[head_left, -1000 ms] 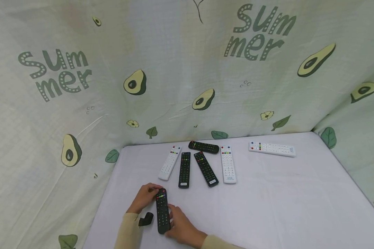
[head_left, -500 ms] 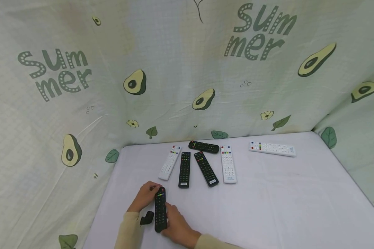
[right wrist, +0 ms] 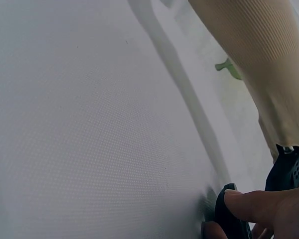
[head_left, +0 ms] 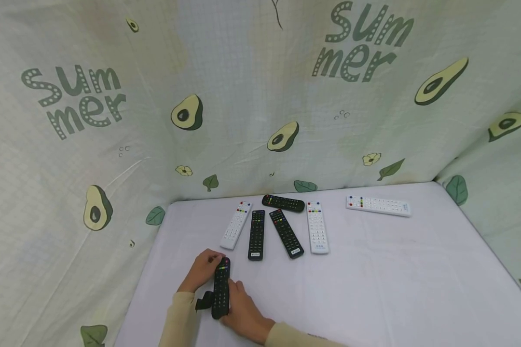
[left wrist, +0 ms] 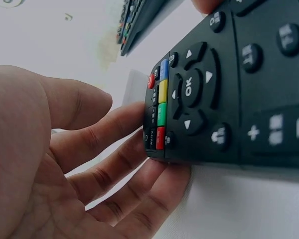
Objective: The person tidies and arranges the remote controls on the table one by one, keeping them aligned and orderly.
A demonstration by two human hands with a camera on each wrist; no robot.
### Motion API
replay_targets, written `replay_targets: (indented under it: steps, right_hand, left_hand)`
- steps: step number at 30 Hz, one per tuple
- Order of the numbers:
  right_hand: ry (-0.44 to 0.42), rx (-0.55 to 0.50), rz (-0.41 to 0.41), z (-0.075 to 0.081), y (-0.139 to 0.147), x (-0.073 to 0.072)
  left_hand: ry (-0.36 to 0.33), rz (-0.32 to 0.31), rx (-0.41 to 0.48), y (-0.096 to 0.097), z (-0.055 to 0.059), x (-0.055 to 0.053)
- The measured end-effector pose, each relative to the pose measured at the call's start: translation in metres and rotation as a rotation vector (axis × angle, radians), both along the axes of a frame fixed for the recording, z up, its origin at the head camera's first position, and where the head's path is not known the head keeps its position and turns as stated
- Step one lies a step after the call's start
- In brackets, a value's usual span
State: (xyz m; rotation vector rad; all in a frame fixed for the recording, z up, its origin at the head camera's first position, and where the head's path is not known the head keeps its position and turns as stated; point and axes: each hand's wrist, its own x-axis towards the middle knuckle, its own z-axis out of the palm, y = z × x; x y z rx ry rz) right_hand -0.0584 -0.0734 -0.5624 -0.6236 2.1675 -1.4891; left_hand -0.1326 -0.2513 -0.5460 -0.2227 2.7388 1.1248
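A black remote control (head_left: 221,288) with coloured buttons stands lengthwise at the front left of the table. My right hand (head_left: 245,308) grips its lower end from the right. In the right wrist view, the thumb (right wrist: 251,205) presses on the dark end of the remote control (right wrist: 228,216). My left hand (head_left: 202,271) is at the far end. Its relaxed fingers (left wrist: 114,132) touch that end in the left wrist view, while the thumb stays apart from it. Coloured keys and an OK button show on the remote control's face (left wrist: 234,94).
Beyond the hands lie a white remote (head_left: 236,225), black remotes (head_left: 256,235) (head_left: 286,233) (head_left: 283,203) and another white remote (head_left: 317,227). A white remote (head_left: 378,206) lies apart at the back right. A patterned cloth (head_left: 243,96) hangs behind the white table (head_left: 395,279).
The held remote control and my right hand have shifted left and slightly away from me. The remote's far end now leans right instead of left. The other remotes keep their places.
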Motion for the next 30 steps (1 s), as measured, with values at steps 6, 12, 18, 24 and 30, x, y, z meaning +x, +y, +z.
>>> replay_targets:
  steps: [6,12,18,24,30]
  right_hand:
    - [0.054,-0.006,-0.015,0.005,-0.002,0.001]
    - [0.046,-0.002,-0.022,0.005,-0.003,0.001]
    - [-0.043,-0.004,-0.045,0.007,0.012,0.002]
    - [-0.029,0.032,-0.098,0.008,0.048,0.002]
    - [0.034,0.014,-0.162,0.011,0.09,-0.003]
  left_hand:
    - [0.011,0.013,0.003,0.001,-0.001,-0.001]
    - [0.013,0.02,0.007,0.003,-0.001,-0.001]
    - [0.066,0.001,-0.004,0.005,0.003,0.004]
    - [0.17,-0.047,-0.016,0.011,0.014,0.006]
    - [0.24,-0.082,0.024,0.032,0.029,0.003]
